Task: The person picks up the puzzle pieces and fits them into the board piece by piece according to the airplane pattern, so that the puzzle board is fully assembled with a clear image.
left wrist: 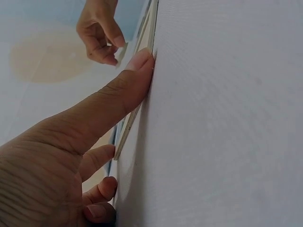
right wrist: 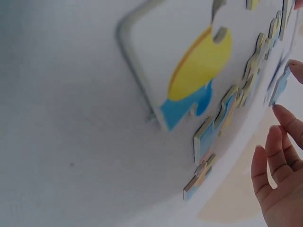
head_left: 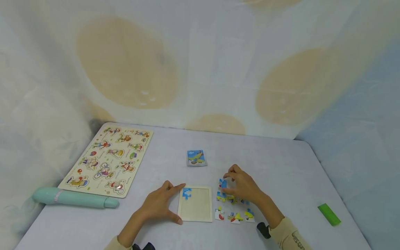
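1. Head view: right hand (head_left: 242,185) pinches a blue puzzle piece (head_left: 223,183) just right of the wooden tray (head_left: 195,205); keep that grip light.
2. Left hand (head_left: 162,205), fingers straight, braces the tray's left edge on the worktop (head_left: 281,163); press steadily.
3. Loose pieces (head_left: 234,217) lie near; avoid nudging them.

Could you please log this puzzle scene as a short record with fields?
left hand: rests on the table, thumb and forefinger against the wooden puzzle tray
right hand: pinches a blue puzzle piece
tray contents: one blue piece in the far left corner
loose pieces: right of the tray
reference picture: beyond the tray
also on table: peg puzzle board, teal case, green block
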`<state>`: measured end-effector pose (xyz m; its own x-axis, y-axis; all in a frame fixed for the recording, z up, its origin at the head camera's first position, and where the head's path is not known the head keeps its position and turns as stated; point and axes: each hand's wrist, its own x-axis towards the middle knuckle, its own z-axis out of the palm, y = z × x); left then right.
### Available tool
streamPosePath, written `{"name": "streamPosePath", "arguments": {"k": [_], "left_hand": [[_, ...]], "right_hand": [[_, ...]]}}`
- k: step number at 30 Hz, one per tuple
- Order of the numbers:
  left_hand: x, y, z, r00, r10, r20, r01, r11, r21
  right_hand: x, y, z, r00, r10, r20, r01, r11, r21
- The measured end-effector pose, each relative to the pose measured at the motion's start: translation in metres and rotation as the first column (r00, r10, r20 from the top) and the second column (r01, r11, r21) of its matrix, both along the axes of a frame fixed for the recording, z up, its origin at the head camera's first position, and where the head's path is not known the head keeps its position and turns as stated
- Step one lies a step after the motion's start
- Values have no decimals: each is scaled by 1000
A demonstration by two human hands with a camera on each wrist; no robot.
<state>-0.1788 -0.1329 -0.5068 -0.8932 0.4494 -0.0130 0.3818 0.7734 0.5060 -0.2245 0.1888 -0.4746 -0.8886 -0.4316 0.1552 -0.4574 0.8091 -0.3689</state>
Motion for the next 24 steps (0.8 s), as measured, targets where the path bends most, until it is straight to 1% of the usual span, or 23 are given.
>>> {"name": "streamPosePath", "arguments": {"k": [6,10,16,20,24], "left_hand": [[0,0,-1,1000,-2,0,2,1000,1],[-1,0,-2,1000,-1,0,1,1000,3],[-1,-1,-4,1000,-2,3,2,1000,3],[-1,-1,-3,1000,3,5,-3,1000,2],[0,-1,-2,1000,5,13,-5,1000,6]], "right_hand": [[-4,3,-2,1000,-21,-7,21,1000,22],[-5,5,-1,1000,-17,-14,17,1000,18],[-6,7,1,1000,-23,11,23,999,23],[-7,8,0,1000,-11,-23,11,1000,20],[-8,9,-3,999,10,-50,-7,999,52]]}}
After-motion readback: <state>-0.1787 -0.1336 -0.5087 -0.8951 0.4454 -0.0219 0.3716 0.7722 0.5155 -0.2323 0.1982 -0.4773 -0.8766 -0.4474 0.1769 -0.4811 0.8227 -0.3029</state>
